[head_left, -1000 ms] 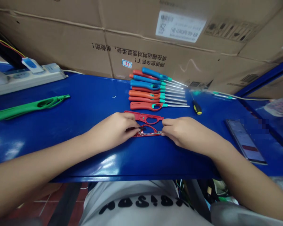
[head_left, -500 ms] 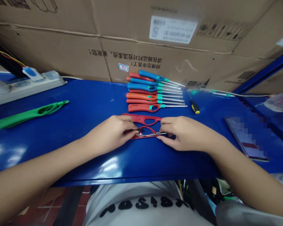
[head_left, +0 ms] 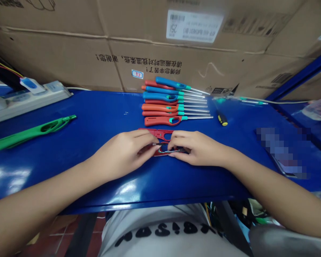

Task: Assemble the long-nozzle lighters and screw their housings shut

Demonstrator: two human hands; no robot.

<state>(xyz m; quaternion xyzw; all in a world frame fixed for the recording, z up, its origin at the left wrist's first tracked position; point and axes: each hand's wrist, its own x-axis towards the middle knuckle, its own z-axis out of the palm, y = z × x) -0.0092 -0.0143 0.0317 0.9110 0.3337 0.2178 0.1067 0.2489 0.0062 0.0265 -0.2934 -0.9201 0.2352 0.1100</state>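
Observation:
Two red lighter shell halves lie on the blue table near its front edge. The back half (head_left: 160, 133) lies just beyond my fingers, partly hidden by them. Over the front half (head_left: 162, 153), my left hand (head_left: 128, 150) is closed, pinching a small dark part at the fingertips. My right hand (head_left: 195, 148) is closed at the front half's right side, its fingertips at thin pale wires; the exact grip is hidden. Behind them is a row of assembled lighters (head_left: 163, 121) in red, orange and blue, with metal tubes pointing right.
A green shell (head_left: 34, 132) lies at the left, below a white power strip (head_left: 29, 101). Two tiny pins (head_left: 126, 113) are left of the row. A screwdriver (head_left: 223, 119) and a phone (head_left: 286, 153) lie to the right. A large cardboard box (head_left: 139, 32) stands behind.
My right hand has moved left along the front half, closer to my left hand, its fingertips now at the wires. My left hand keeps its pinch. The view has shifted slightly.

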